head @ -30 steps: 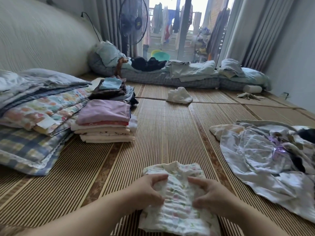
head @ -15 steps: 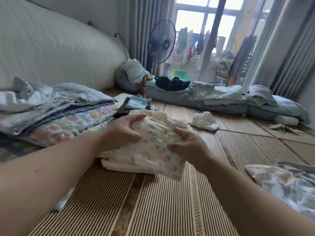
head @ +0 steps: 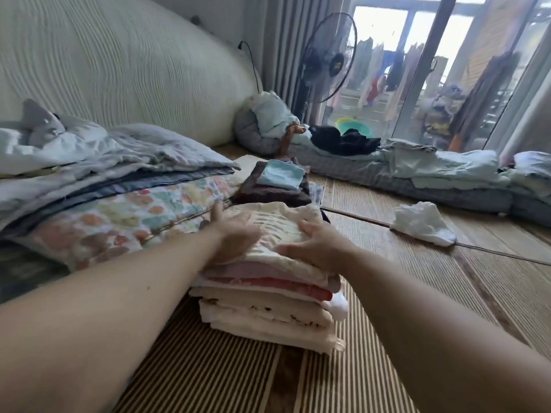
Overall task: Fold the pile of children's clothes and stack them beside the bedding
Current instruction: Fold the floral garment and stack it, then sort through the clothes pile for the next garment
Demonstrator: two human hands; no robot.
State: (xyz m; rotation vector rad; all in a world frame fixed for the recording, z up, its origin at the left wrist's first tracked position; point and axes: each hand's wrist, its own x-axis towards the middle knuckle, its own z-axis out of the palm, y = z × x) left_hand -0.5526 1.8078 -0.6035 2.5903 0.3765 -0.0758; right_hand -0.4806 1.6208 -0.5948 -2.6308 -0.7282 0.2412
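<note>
Both arms reach forward over the mat (head: 402, 296). Left hand (head: 235, 231) lies flat, palm down, fingers straight, on the near-left part of a cream folded garment (head: 280, 228). Right hand (head: 316, 248) rests palm down on its right edge, fingers spread and relaxed, thumb pointing left. Neither hand pinches the cloth. The garment sits on top of a stack (head: 268, 311) of folded pieces: pink, red and cream layers, edges roughly aligned. The stack stands on the mat, touching the bedding (head: 125, 213) on its left. Just behind it, a dark pile (head: 268, 193) with a blue piece (head: 281, 175) on top. A crumpled white cloth (head: 422, 223) lies well apart to the right. A fan (head: 329, 56) stands by the window (head: 384, 34).
</note>
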